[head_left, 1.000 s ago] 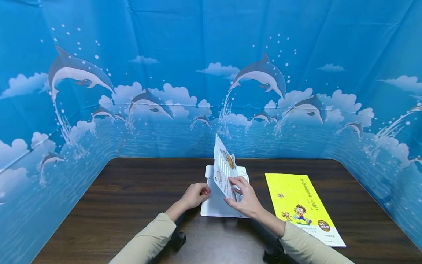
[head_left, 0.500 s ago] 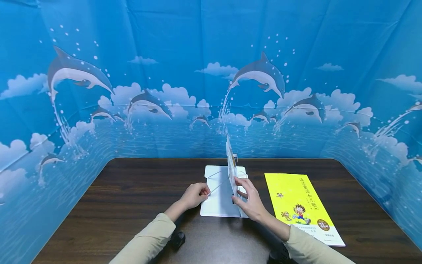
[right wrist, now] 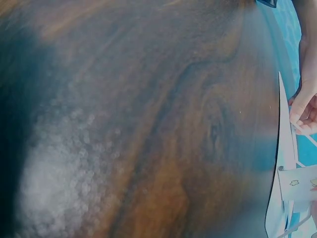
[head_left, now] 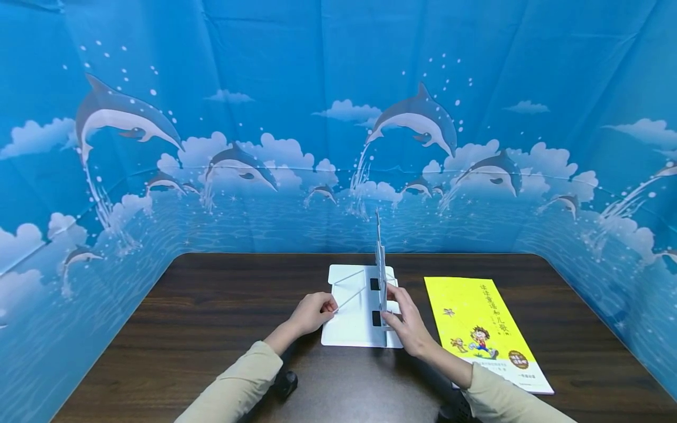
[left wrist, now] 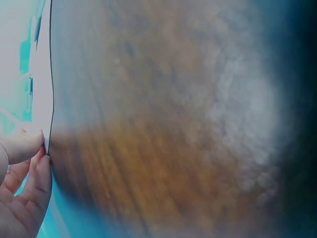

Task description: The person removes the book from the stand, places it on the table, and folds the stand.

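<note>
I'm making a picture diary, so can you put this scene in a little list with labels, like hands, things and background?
Left hand: pinches at the left edge of the base
Right hand: holds the upright panel
Base: white, on the table
Black patches: two, beside the panel
Book: mostly yellow, right of the base
Cloth: blue with dolphins, behind the table

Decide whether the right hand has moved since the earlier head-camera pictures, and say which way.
Yes: in the head view, the right hand has moved rightward, closer to the yellow book, which has stayed in place.
</note>
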Available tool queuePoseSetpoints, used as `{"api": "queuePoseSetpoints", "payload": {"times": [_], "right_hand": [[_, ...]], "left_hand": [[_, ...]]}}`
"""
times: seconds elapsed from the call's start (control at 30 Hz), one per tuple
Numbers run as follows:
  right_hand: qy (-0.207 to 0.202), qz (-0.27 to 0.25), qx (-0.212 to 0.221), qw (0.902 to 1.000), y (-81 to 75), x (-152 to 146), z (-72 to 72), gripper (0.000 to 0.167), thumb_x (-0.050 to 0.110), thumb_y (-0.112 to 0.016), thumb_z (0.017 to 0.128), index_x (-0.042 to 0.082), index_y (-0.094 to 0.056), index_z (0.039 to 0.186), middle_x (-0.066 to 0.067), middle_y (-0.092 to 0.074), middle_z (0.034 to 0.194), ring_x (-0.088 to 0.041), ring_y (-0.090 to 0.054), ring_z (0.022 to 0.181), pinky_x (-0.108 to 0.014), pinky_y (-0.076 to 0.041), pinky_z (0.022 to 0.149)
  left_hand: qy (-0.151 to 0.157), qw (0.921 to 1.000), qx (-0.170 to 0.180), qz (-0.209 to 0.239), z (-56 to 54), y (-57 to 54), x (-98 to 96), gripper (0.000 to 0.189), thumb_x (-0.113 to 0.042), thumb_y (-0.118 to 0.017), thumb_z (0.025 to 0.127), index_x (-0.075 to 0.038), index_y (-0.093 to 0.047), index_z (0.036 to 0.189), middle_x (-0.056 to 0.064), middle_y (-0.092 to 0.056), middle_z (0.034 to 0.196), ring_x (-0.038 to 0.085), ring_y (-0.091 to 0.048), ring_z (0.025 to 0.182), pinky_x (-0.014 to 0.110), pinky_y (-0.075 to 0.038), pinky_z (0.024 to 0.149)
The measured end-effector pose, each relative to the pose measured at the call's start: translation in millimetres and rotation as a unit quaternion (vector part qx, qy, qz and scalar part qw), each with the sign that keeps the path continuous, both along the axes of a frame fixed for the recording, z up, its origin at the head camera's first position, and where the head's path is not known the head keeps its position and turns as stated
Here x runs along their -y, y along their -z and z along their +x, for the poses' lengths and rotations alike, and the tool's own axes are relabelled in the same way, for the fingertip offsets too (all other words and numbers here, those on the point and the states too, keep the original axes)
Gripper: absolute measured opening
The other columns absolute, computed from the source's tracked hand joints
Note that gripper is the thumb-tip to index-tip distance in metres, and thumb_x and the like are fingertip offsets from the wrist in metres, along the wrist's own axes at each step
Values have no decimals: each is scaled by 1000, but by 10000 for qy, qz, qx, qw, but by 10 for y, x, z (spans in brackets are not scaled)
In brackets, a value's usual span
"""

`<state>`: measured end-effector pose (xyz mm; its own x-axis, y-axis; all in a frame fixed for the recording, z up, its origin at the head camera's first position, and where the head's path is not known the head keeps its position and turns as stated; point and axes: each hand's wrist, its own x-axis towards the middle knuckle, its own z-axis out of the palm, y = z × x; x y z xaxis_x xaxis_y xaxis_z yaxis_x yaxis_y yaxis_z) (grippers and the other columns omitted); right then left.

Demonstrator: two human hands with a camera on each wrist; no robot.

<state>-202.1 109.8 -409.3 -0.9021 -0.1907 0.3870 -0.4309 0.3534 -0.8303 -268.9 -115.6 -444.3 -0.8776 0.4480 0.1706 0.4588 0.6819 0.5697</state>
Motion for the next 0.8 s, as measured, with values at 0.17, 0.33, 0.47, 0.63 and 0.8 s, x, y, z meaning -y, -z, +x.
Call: {"api": "queuePoseSetpoints", "payload": {"times": [0.17, 0.33, 0.47, 0.63, 0.8], "right_hand": [[44, 27, 58, 10000, 245, -53, -155, 53, 20, -48, 83, 10, -39, 134, -9, -47, 121, -26, -47, 108, -48, -49, 80], [-64, -21, 50, 10000, 313, -81, -195, 52, 26, -50, 84, 18, -39, 134, -4, -47, 122, -24, -47, 109, -46, -49, 80], [-41, -9, 56, 10000, 313, -84, -193, 52, 29, -50, 85, 19, -39, 134, -4, -47, 121, -25, -46, 108, -47, -49, 80], [2, 5, 72, 10000, 316, -79, -188, 52, 28, -49, 85, 18, -39, 135, -5, -47, 122, -26, -46, 109, -47, -49, 79], [15, 34, 90, 10000, 317, -76, -186, 52, 28, -49, 85, 17, -39, 135, -4, -46, 122, -25, -46, 109, -45, -50, 80]], "left_hand": [[-73, 10000, 15, -56, 0, -13, -12, 6, 2, -64, 79, -4, -63, 79, -2, -55, 72, 9, -49, 65, 22, -42, 60], [-51, 9999, -40, -85, 0, -11, -10, 6, 2, -64, 79, -4, -63, 79, -1, -55, 72, 9, -49, 65, 22, -42, 59], [-60, 9999, -82, -73, -10, 4, -15, 8, 2, -63, 79, -6, -64, 78, -2, -56, 71, 8, -49, 64, 22, -42, 59], [-67, 9999, -74, -29, -9, 7, -16, 10, 3, -63, 79, -7, -65, 78, -2, -57, 71, 8, -50, 64, 21, -43, 60], [-55, 10000, -56, 8, 10, -2, -11, 9, 3, -63, 79, -6, -65, 79, -1, -57, 71, 8, -50, 64, 22, -43, 59]]}}
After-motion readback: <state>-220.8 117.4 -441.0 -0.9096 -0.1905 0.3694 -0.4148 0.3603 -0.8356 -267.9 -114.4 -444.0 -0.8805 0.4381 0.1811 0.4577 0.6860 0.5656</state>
